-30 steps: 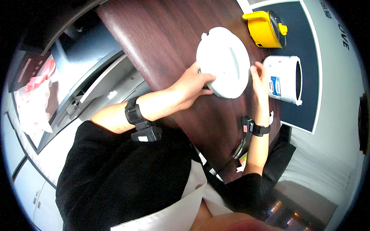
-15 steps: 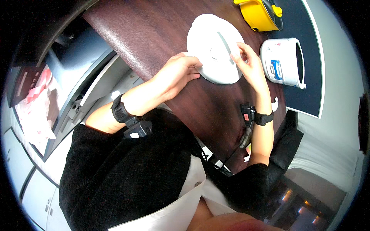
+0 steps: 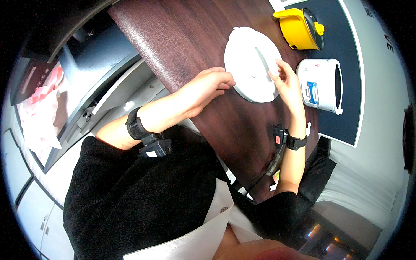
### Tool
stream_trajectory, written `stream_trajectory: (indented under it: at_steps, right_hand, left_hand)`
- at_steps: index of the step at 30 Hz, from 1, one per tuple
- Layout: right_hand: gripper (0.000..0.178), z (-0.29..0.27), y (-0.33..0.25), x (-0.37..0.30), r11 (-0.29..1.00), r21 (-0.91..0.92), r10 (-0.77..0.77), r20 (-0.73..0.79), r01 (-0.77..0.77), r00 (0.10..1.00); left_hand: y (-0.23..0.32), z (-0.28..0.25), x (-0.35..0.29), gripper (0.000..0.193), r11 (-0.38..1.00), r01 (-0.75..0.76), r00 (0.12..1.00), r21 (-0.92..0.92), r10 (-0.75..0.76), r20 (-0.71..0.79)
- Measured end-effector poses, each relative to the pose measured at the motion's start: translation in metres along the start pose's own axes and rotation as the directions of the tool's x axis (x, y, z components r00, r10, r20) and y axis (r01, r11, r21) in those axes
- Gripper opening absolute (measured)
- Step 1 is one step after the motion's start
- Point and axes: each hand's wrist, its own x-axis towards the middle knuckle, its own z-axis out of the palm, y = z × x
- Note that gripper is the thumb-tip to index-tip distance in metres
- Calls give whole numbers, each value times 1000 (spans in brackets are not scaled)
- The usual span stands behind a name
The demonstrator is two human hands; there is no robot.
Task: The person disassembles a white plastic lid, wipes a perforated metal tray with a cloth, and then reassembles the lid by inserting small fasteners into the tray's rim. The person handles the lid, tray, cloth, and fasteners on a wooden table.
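Note:
A round white appliance lid (image 3: 251, 60) lies on the dark brown table (image 3: 195, 39) in the head view. My left hand (image 3: 207, 86) grips its near-left rim with curled fingers. My right hand (image 3: 286, 82) pinches its right rim, fingers closed on the edge. Both wrists carry black bands with small devices. A thin grey strip runs across the lid's top face.
A white cooker pot (image 3: 320, 84) and a yellow pot with a glass lid (image 3: 301, 28) stand on a dark blue mat (image 3: 346, 112) to the right. Grey cabinets (image 3: 99, 65) and pink bags (image 3: 41, 108) lie to the left. A cable hangs off the table's near edge.
The lid has gone from tilted up to lying flatter on the table. My right hand has shifted along its right rim, and my left hand stays on the near rim.

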Motion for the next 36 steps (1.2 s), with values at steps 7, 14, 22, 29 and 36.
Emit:
stream_trajectory:
  at_steps: [7,14,22,29,36]
  right_hand:
    - [44,-2,-3,-5,998,4,58,42,-58,997]
    - [46,-8,3,-9,999,21,40,65,-41,997]
    - [48,-14,2,-13,999,3,53,84,-54,995]
    - [46,-11,-5,-11,1000,-25,10,47,-8,999]
    - [44,-15,-5,-6,999,-32,-11,111,15,994]
  left_hand:
    - [9,1,12,25,999,-28,999,32,29,-42]
    - [24,13,16,21,998,29,1000,60,-28,-12]
    - [26,18,26,18,981,108,994,159,-105,-26]
    - [55,-4,46,13,845,-90,989,527,137,-51]
    - [80,-11,85,20,780,-24,1000,625,13,22]
